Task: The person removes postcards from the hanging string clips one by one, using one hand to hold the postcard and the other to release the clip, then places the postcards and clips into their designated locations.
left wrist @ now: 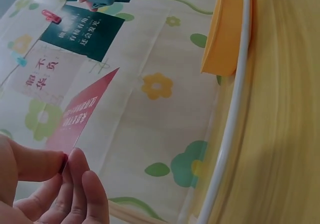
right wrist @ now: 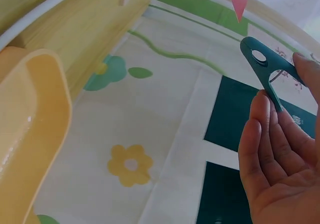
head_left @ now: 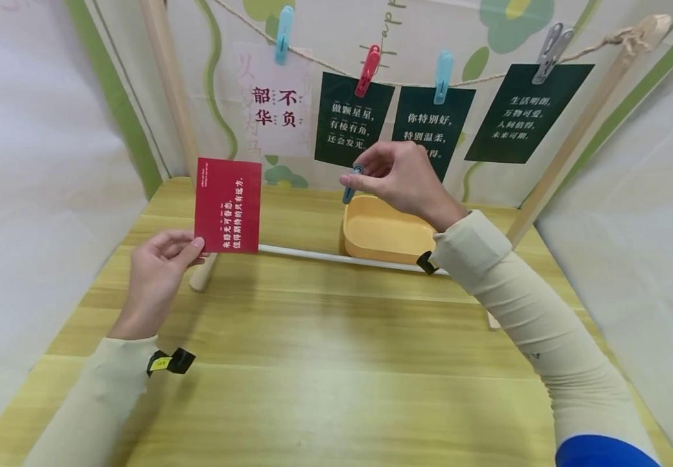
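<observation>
Between thumb and fingers, my left hand (head_left: 161,266) pinches the lower left corner of a red card (head_left: 228,206) with white writing. The left wrist view shows the same card (left wrist: 82,111) nearly edge-on. My right hand (head_left: 401,178) pinches a dark blue-teal clothespin (head_left: 353,183) in front of the hanging cards. In the right wrist view that clothespin (right wrist: 267,64) sits between the thumb and fingertips. Above, a twine line (head_left: 325,65) carries a pale pink card (head_left: 278,110) and dark green cards (head_left: 353,120), each at a clothespin such as the red one (head_left: 368,70).
A yellow tray (head_left: 389,240) stands at the back of the wooden table (head_left: 313,363). In front of it runs a white rod (head_left: 313,255). Wooden posts (head_left: 173,84) rise at both sides, and a flower-print cloth (head_left: 430,29) hangs behind.
</observation>
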A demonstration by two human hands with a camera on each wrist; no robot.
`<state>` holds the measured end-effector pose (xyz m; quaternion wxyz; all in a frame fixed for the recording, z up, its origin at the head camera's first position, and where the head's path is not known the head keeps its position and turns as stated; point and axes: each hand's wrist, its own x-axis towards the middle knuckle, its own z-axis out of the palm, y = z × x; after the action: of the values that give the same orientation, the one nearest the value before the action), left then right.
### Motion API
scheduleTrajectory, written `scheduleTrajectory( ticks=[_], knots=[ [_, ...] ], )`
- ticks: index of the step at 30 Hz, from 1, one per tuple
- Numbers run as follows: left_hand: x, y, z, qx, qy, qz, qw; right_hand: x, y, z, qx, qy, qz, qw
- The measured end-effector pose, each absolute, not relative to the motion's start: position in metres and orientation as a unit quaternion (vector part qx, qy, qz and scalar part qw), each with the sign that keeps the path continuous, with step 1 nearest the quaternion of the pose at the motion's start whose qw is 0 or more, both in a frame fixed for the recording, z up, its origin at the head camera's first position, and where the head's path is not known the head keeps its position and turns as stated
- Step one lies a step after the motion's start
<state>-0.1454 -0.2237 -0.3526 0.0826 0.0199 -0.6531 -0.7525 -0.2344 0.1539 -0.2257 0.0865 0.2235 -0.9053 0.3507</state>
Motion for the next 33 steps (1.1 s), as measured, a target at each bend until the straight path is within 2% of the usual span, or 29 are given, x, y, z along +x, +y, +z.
scheduleTrajectory(
  ticks=[11,33],
  knots=[
    [-0.144,-0.230,-0.365,0.047,-0.749,-0.661,0.012,-0.235,0.173,-0.248,0.198,-0.914,0.349,0.071],
    [-0.144,-0.238,-0.377,0.003,-0.813,-0.569,-0.125,-0.240,0.181,-0.290,0.192,-0.925,0.327,0.023]
  ],
)
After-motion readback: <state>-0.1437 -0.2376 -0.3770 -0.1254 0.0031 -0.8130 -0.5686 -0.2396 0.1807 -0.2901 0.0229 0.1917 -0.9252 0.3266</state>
